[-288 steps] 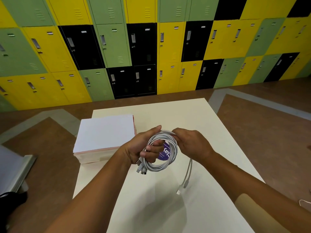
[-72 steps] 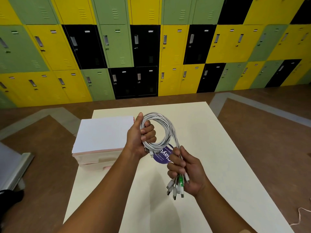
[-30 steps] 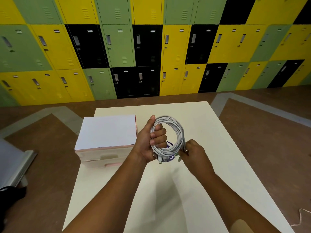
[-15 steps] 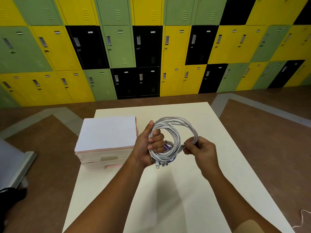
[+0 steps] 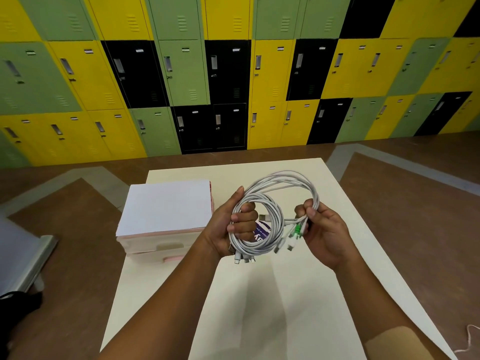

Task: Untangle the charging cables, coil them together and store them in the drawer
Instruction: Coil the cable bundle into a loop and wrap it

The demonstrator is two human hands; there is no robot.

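From the head view, we are looking down on a white coil of charging cables (image 5: 273,201) being held up above a cream table (image 5: 285,315). The person's left hand (image 5: 233,229) is gripping the coil at its 9 o'clock side, with the fingers curled through the loop and the thumb lying up along the outside. Several plugs (image 5: 244,259) are hanging out at 6 o'clock. The right hand (image 5: 323,235) is clenching the strands at the coil's 3 o'clock edge. Loose ends, among them a green connector (image 5: 299,228), are spilling from that fist toward 7 o'clock. We are glimpsing a purple label (image 5: 261,233) through the loop. At 9 o'clock from the left hand, a white-topped drawer unit (image 5: 166,206) is sitting on the table. Yellow, green and black lockers (image 5: 228,74) are filling the 12 o'clock background.
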